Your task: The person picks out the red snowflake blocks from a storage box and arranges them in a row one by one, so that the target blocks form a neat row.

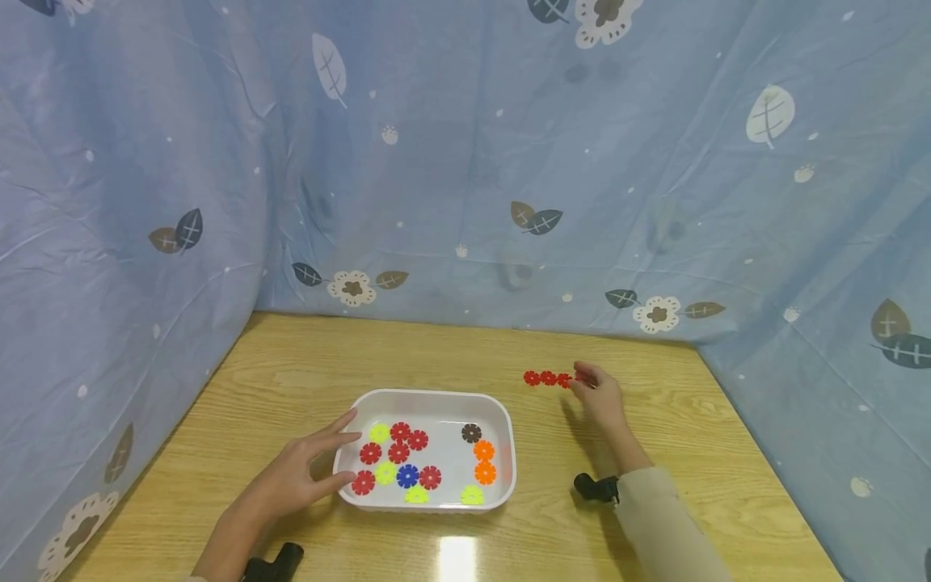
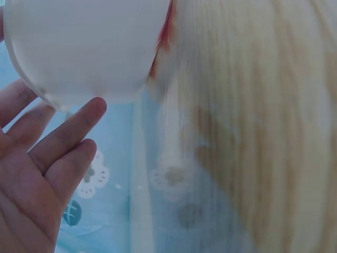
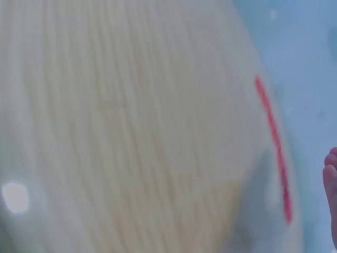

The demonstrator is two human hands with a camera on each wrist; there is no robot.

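A row of red snowflake discs [image 1: 549, 378] lies on the table beyond the tray; it shows as a thin red strip [image 3: 275, 142] in the right wrist view. My right hand [image 1: 600, 398] is at the row's right end, thumb and fingers apart and overlapping the last disc. In the right wrist view the fingers [image 3: 330, 176] show at the edge, with a gap to the strip. My left hand [image 1: 298, 473] spreads its fingers at the left rim of a white tray [image 1: 436, 396]. Its fingers [image 2: 71, 132] are by the tray's side in the left wrist view.
Inside the tray lie several loose discs: red ones [image 1: 398, 452], yellow ones [image 1: 385, 473], a blue one [image 1: 408, 476], orange ones [image 1: 485, 472] and a brown one [image 1: 471, 433]. A patterned blue cloth [image 1: 436, 162] surrounds the wooden table [image 1: 364, 347]. Black wrist mounts [image 1: 596, 488] sit at the wrists.
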